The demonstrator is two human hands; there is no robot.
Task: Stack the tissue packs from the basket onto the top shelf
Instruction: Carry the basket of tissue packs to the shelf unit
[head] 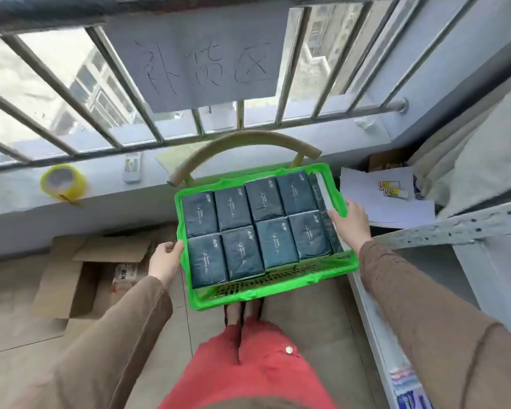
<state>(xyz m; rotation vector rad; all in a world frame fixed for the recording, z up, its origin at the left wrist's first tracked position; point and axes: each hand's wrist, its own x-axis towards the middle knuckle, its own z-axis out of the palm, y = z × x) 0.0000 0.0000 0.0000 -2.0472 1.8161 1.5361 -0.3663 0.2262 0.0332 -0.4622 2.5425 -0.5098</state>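
A bright green plastic basket [266, 286] sits in the middle of the head view, over a curved-back chair [242, 146]. Several dark blue tissue packs [239, 249] fill it in two rows, with one more standing on edge at its right side. My left hand [165, 256] grips the basket's left rim. My right hand [350, 221] grips its right rim. A grey metal shelf [455, 228] with a perforated rail stands at the right, close to my right forearm.
A barred window with a paper sign is ahead. On the sill lie a yellow tape roll [63, 182] and a remote [132, 166]. An open cardboard box [95, 270] sits on the floor at left. White papers [387, 202] and a draped cloth lie at right.
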